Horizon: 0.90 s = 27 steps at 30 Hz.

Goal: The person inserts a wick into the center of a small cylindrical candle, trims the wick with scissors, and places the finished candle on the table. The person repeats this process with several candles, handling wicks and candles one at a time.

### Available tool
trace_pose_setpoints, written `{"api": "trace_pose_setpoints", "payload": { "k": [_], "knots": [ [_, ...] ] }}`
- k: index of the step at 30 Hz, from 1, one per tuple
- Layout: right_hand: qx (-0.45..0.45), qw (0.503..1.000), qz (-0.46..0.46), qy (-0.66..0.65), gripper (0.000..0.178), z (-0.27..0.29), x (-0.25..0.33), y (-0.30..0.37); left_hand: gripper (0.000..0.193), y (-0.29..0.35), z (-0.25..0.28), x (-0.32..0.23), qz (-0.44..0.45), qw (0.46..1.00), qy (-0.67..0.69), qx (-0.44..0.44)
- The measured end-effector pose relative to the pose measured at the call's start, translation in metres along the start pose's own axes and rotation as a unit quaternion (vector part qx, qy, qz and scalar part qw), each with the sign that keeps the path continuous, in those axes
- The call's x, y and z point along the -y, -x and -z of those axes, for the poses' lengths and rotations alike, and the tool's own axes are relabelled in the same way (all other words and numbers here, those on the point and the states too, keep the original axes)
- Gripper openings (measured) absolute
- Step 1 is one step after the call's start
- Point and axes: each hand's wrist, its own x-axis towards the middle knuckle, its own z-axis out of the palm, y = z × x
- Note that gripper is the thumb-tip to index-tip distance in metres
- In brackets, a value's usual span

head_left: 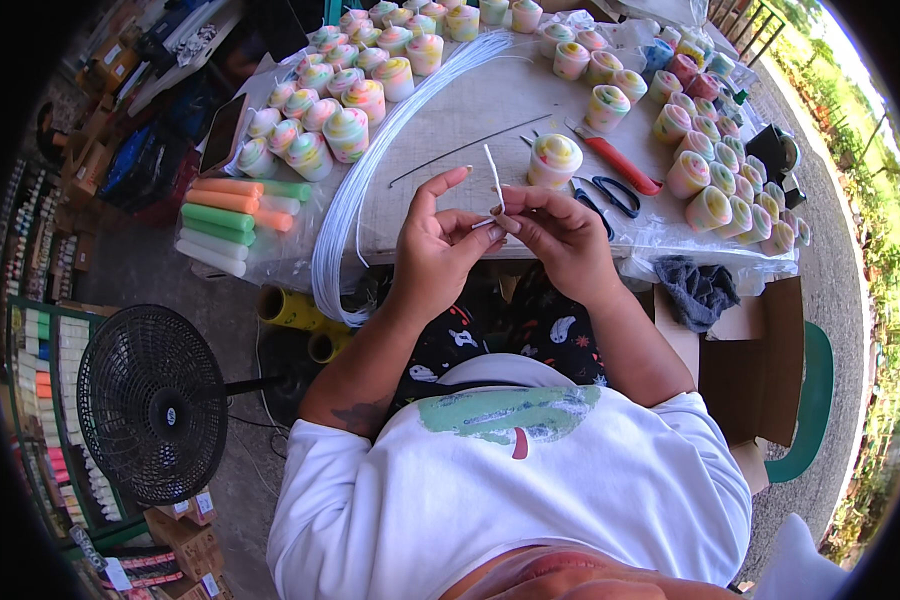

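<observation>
Near the table's front edge, a short white wick sticks up bent between my fingertips. My left hand pinches its lower end between thumb and fingers, with the index finger raised. Against it, my right hand closes thumb and fingertips on the same wick. Just beyond the right hand stands a pastel multicoloured swirl candle in a cup shape. Dark-handled scissors and a red-handled cutter lie to its right. A thin metal rod rests on the table behind my hands.
A long bundle of white wicks curves along the left and hangs over the table's edge. Rows of similar candles fill the back left, and more candles the right. Coloured pillar candles lie left. A black fan stands below.
</observation>
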Motion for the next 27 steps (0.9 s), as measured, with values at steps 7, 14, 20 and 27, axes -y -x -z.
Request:
{"api": "trace_pose_setpoints", "payload": {
  "k": [7,14,20,27],
  "knots": [
    [0.047,0.998,0.002,0.047,0.014,0.006,0.003,-0.004,0.062,0.002,0.001,-0.001,-0.007,0.997,-0.064,0.034],
    [0.057,0.996,0.072,0.002,0.009,0.007,-0.008,-0.008,0.07,0.004,-0.001,-0.003,-0.061,0.986,-0.153,0.031],
    [0.069,0.988,-0.04,-0.133,0.007,0.015,-0.01,-0.009,0.075,0.005,0.008,-0.013,-0.117,0.952,-0.266,0.097],
    [0.1,0.979,-0.124,-0.128,0.007,0.015,0.0,-0.009,0.074,0.001,0.011,-0.018,-0.169,0.93,-0.304,0.116]
  ]
}}
